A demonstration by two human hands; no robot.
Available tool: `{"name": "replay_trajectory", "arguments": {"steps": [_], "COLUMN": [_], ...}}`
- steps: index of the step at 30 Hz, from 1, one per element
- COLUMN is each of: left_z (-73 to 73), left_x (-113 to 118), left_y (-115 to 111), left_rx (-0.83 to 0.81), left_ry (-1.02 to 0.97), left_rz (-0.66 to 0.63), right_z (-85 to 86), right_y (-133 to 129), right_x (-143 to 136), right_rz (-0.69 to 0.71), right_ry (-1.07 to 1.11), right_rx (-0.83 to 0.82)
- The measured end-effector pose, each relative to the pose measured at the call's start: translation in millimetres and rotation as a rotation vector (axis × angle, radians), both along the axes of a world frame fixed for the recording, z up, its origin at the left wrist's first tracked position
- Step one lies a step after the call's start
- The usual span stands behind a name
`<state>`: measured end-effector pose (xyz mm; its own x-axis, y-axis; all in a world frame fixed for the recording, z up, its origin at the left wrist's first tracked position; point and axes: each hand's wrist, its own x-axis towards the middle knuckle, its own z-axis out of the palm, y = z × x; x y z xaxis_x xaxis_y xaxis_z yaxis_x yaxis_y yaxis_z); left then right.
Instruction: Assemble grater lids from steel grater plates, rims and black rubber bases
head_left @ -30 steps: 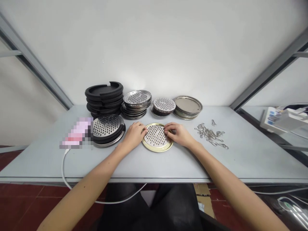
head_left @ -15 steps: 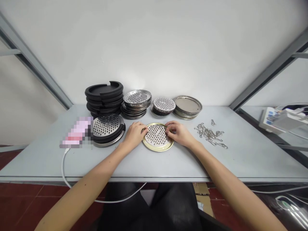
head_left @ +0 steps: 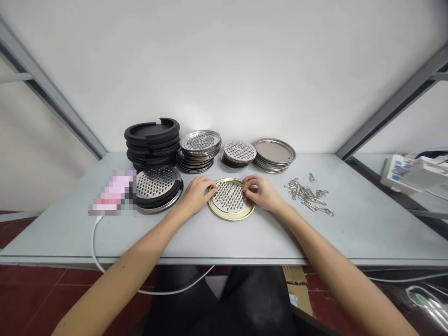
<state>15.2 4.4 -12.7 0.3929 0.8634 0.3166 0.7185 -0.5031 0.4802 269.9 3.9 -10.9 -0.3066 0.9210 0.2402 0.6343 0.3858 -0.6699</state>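
Observation:
A round metal grater disc (head_left: 229,197) with raised teeth lies within a shallow gold-coloured round rim (head_left: 231,216) on the table, in front of me. At its left edge my left hand (head_left: 198,192) is closed, with thumb and fingers pinching the disc's edge. My right hand (head_left: 262,191) pinches the opposite edge with thumb and curled fingertips. Both wrists rest low near the tabletop. Left of my left hand sits a grater disc in a black ring (head_left: 159,186), stacked on more metal rims.
Along the wall stand black plastic rings (head_left: 152,140), stacked grater discs (head_left: 199,149), a smaller grater stack (head_left: 240,153) and round metal plates (head_left: 275,154). Small metal clips (head_left: 306,193) lie scattered at right. A pixelated pink item (head_left: 114,191) with a white cable (head_left: 94,242) lies left.
The view has shifted very slightly. My right fingertips have moved a little outward along the disc's edge, while my left hand keeps nearly the same place.

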Motion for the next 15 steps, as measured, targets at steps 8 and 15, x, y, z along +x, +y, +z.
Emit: {"name": "replay_trajectory", "arguments": {"steps": [8,15], "left_z": [-2.0,-0.5], "left_x": [4.4,6.8], "left_y": [1.0,-1.4], "left_rx": [-0.011,-0.015], "left_ry": [0.028,0.049], "left_rz": [0.068,0.098], "right_z": [0.1,-2.4], "right_y": [-0.2,1.8], "right_x": [-0.4,0.8], "right_rz": [-0.005,0.012], "right_ry": [-0.026,-0.021], "right_rx": [0.034,0.048]}}
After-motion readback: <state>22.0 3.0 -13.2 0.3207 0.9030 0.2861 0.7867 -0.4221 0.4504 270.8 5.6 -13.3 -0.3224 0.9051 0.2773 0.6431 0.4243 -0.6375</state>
